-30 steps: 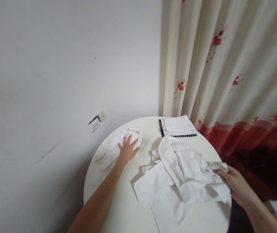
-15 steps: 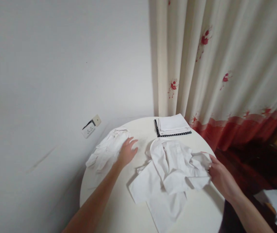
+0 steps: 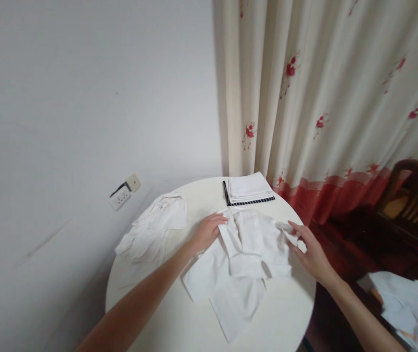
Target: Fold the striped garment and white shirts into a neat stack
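The white garment [image 3: 243, 239] lies on the round white table [image 3: 179, 322], a little to the right of its middle, between the two hands. It is loose and wrinkled, so one single long axis is difficult to tell. Its lowest panel narrows to a corner which points toward the person, and another panel reaches out to the near left. Across the middle, a curved fold runs from left to right. The far edge is turned to the folded white cloth [image 3: 249, 187], which lies just behind it on a black item with a white pattern [image 3: 256, 201].

The right hand [image 3: 309, 252] has its grip closed on the right edge of the garment, with cloth between thumb and fingers. The left hand [image 3: 209, 232] touches the upper left edge, with its fingers pointing to the right; whether its grip pinches the cloth, I cannot tell. To the left lies a crumpled white cloth [image 3: 157, 220], apart from the garment, its long axis slanting from far right to near left.
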